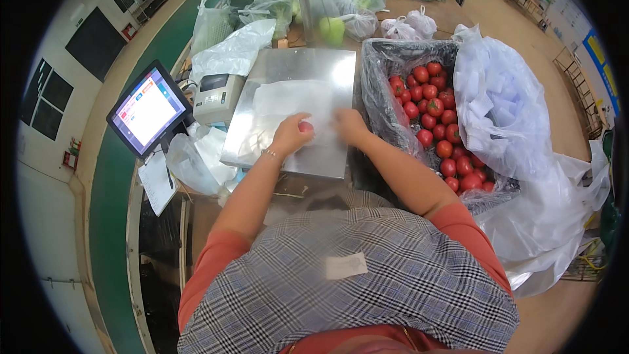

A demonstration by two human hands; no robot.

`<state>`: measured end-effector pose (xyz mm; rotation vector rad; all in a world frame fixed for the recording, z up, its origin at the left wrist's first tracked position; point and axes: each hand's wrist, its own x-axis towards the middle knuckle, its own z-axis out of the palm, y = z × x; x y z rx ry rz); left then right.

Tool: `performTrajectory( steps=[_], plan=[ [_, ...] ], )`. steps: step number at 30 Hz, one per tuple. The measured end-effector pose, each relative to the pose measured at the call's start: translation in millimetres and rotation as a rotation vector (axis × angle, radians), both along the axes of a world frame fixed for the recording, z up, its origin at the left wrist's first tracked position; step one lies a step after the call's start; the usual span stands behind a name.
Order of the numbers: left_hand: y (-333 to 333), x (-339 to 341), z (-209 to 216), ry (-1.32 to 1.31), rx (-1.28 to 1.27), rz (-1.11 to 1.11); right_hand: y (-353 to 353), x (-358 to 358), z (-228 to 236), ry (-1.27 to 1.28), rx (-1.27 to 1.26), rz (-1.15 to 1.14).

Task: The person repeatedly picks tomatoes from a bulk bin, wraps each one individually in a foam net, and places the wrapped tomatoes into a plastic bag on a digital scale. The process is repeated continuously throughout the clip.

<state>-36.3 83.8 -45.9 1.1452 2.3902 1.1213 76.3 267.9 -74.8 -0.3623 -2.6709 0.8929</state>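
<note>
A metal weighing platform [337, 69] lies in front of me with a thin, whitish plastic bag [282, 96] spread flat on it. My left hand [288, 136] is over the bag, its fingers curled round a red tomato [305, 127]. At the platform's right edge is my right hand [352, 126], close to the bag's right side. Its fingers are blurred, and I cannot see whether they grip anything. On the right, many red tomatoes [435, 106] fill a crate lined with dark clear plastic [383, 59].
A lit screen [148, 110] and a label printer [217, 99] stand left of the platform. Behind it rises a metal pole [303, 0], with bagged green vegetables [272, 10] around it. White plastic sheeting [501, 101] covers the crate's right side. A notepad [157, 183] hangs below the screen.
</note>
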Motion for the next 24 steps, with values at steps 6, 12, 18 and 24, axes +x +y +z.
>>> performTrajectory(
  steps=[6,12,18,24],
  plan=[
    [13,-108,-91,0.071,-0.317,0.402,-12,35,14,-0.139,-0.037,0.332],
    [-28,-151,-137,0.407,-0.335,0.435,6,81,38,0.009,-0.309,0.134],
    [-55,-90,-86,0.299,0.027,0.228,149,159,110,0.388,-0.156,-0.511],
    [-50,36,24,0.108,-0.066,0.220,241,266,77,-0.250,0.405,-0.863]
  ],
)
